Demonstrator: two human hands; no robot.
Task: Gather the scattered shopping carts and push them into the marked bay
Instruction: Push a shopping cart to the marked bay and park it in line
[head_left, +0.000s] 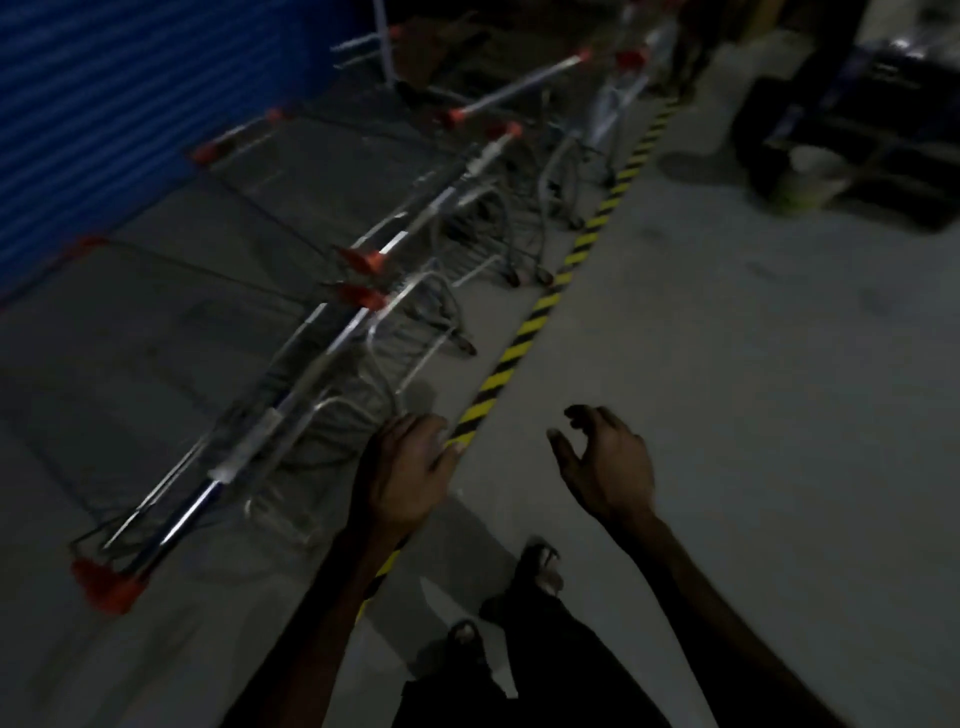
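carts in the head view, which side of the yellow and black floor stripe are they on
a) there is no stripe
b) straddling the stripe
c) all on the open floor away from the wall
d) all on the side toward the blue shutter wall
d: the row of carts stands between the yellow and black stripe and the blue shutter wall, with wheels short of the stripe as far as the dim frame shows.

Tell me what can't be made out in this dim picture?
- Head view: carts smear together in blur, so their count is unclear.
- Dark shapes at top right: too dim to identify.
- Left hand: whether it touches a cart is unclear.
- Nearest cart's basket: cut off by the left edge.
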